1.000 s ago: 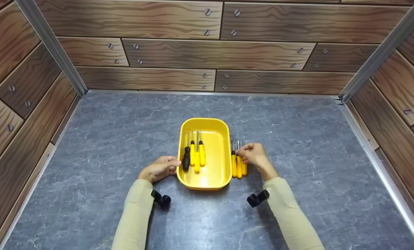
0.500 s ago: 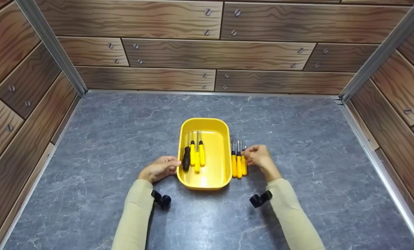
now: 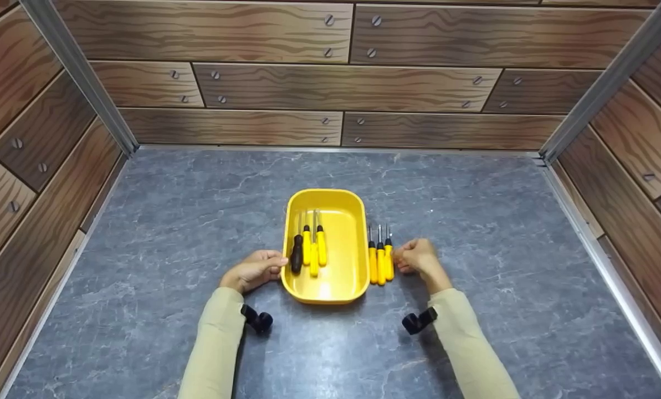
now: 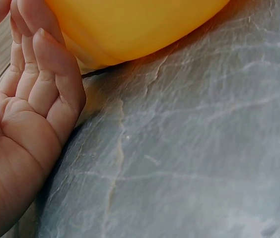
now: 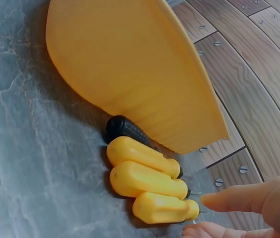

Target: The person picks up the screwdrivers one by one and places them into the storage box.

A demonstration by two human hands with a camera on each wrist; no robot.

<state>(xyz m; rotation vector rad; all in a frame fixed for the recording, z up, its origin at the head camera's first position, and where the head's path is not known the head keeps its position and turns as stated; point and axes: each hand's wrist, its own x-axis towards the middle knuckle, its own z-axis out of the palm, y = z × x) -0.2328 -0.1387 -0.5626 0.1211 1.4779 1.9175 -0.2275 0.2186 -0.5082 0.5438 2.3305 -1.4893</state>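
A yellow tray [image 3: 344,260] stands in the middle of the table. Inside, on its left side, lie a black-handled screwdriver [image 3: 296,255] and several yellow-handled screwdrivers [image 3: 314,260]. My left hand [image 3: 255,269] holds the tray's left rim, thumb over the edge and fingers against the outer wall [image 4: 145,25]. Beyond the right wall, three yellow-handled screwdrivers [image 3: 381,266] lie side by side on the table. A black handle [image 5: 125,130] beside them shows only in the right wrist view. My right hand [image 3: 418,258] is just right of the row, thumb and finger apart, holding nothing.
Grey marbled table [image 3: 197,210] surrounds the tray. Wood-patterned panels [image 3: 341,86] rise at the back and both sides, with metal posts [image 3: 607,77] in the corners. A black wrist camera [image 3: 419,320] hangs at each sleeve.
My right hand has shifted right and slightly nearer, off the yellow-handled screwdrivers it overlapped before. The left hand and the tray stay in place.
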